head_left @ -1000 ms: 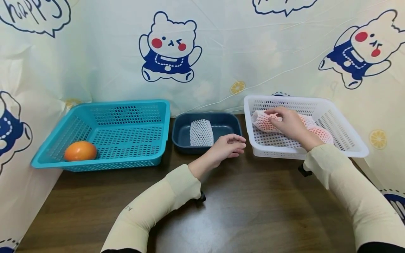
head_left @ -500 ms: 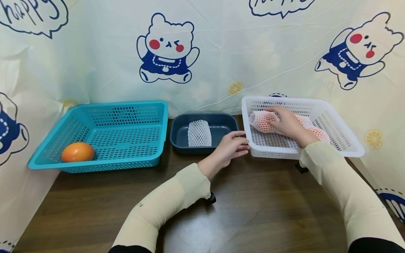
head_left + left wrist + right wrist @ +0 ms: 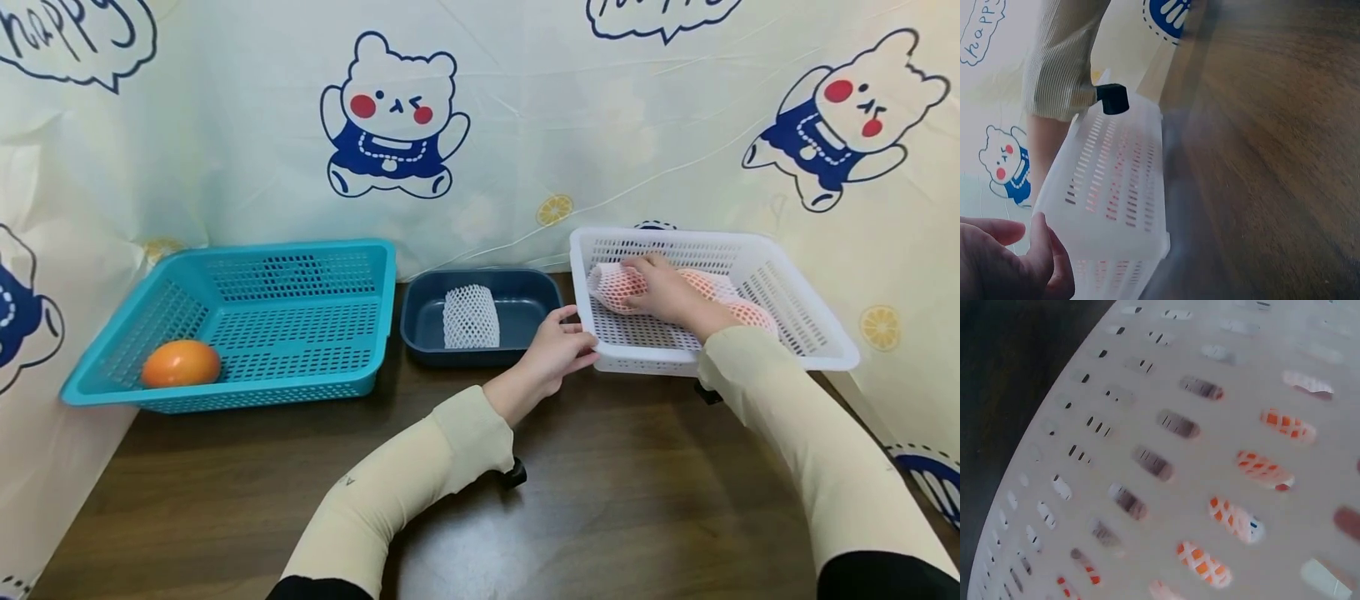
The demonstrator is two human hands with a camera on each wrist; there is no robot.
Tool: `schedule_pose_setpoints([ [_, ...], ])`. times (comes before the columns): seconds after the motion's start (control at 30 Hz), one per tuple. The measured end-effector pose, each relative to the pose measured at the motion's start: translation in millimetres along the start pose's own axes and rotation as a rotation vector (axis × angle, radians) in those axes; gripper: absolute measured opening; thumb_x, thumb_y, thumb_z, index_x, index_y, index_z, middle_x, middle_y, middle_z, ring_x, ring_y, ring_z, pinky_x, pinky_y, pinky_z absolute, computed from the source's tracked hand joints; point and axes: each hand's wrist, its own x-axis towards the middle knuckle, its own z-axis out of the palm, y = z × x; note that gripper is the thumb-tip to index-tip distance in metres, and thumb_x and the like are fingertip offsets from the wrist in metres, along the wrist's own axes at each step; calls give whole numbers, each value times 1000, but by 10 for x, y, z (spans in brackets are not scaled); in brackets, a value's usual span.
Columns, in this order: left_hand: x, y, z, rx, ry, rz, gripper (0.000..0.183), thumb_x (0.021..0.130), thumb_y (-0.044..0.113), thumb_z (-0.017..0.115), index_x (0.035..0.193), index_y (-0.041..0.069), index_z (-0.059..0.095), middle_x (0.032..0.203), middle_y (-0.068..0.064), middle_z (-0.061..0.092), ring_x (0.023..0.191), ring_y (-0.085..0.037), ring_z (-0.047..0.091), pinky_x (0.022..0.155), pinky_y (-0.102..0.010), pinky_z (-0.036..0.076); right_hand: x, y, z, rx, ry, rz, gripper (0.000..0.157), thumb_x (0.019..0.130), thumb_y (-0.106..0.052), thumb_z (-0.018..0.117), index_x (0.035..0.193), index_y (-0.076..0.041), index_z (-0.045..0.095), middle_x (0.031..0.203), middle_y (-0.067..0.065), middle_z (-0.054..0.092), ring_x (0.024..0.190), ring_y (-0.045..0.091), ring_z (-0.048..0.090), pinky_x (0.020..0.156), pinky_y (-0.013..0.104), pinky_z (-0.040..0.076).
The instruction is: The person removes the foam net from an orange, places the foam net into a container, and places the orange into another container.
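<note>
My right hand (image 3: pixel 667 293) is inside the white basket (image 3: pixel 648 360), its thumb and fingers around the leftmost orange fruit in a white foam net (image 3: pixel 615 287). More netted fruits (image 3: pixel 752 315) lie beside it, partly hidden by the hand and forearm. My left hand (image 3: pixel 551 354) touches the basket's near left corner with loosely bent fingers; the left wrist view has its fingertips (image 3: pixel 1040 222) against the basket wall (image 3: pixel 1100 234). In the right wrist view the slotted basket wall (image 3: pixel 1116 425) hides most of that hand, and orange netting shows through the slots.
An empty white foam net (image 3: pixel 471 317) lies in a dark blue tray (image 3: pixel 525 357) at the middle. To the left, a teal basket (image 3: pixel 300 392) holds one bare orange fruit (image 3: pixel 182 363). All stand on a brown wooden table (image 3: pixel 225 483) before a printed cloth (image 3: pixel 510 100).
My left hand has moved right until its fingers meet the white basket's corner. My right hand has lowered slightly onto the leftmost netted fruit. The head view has shifted a little.
</note>
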Motion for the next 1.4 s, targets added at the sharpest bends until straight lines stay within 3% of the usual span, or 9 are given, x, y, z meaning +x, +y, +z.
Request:
schedule_pose_setpoints([
  [0.27, 19, -25, 17, 8, 31, 12, 68, 96, -11, 59, 156, 8, 34, 133, -24, 55, 95, -21, 63, 92, -38, 55, 48, -72, 5, -38, -28, 12, 73, 94, -8, 72, 155, 4, 32, 152, 39, 24, 139, 57, 30, 113, 68, 25],
  [0.53, 37, -33, 1, 15, 22, 8, 68, 95, -11, 60, 156, 9, 35, 137, -26, 54, 94, -20, 64, 92, -37, 56, 134, -109, -24, -95, -49, 30, 88, 88, -7, 79, 156, 9, 26, 144, 40, 28, 131, 55, 36, 111, 66, 29],
  [0.87, 21, -28, 6, 11, 11, 12, 70, 96, -12, 58, 157, 9, 32, 137, -27, 54, 95, -20, 64, 92, -36, 56, 186, -80, 1, -146, -48, 32, 87, 83, -10, 83, 151, 12, 33, 147, 40, 25, 133, 57, 35, 111, 67, 29],
  [1.1, 5, -21, 12, 23, 18, 16, 69, 96, -12, 59, 157, 8, 33, 131, -25, 56, 94, -21, 65, 91, -35, 56, 210, -8, 84, -124, -92, -19, 89, 81, -5, 83, 147, 16, 27, 144, 42, 34, 134, 56, 36, 114, 65, 27],
  [1.4, 6, -16, 7, 22, 20, 14, 69, 96, -12, 59, 156, 8, 34, 125, -22, 58, 93, -20, 64, 90, -35, 56, 192, 4, 97, -158, -58, -62, 88, 81, -9, 84, 149, 9, 31, 143, 42, 37, 129, 57, 42, 108, 68, 33],
])
